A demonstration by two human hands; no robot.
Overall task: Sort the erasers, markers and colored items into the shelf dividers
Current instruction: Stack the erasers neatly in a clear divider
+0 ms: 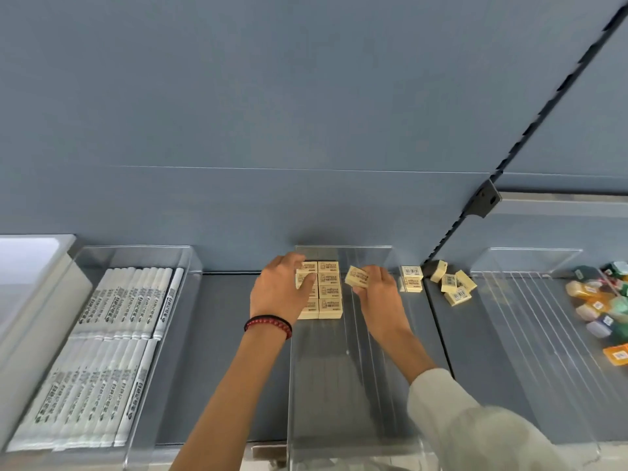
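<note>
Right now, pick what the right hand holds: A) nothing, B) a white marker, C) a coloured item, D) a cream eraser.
D: the right hand pinches a cream eraser, tilted, over the clear divider tray, just right of the eraser rows already laid there.

My left hand point(278, 288) sits just left of the frame's centre, palm down with its back toward me, fingers loosely bent and thumb stretched to the right. Its bare forearm runs down to the bottom edge, with a red bead bracelet point(268, 325) round the wrist. My right hand point(377, 290) is just right of centre, level with the left, near it but apart. Its fingertips and thumb pinch one tilted eraser point(356, 277). That forearm slants toward the lower right, where a pale sleeve point(475, 423) covers it.
</note>
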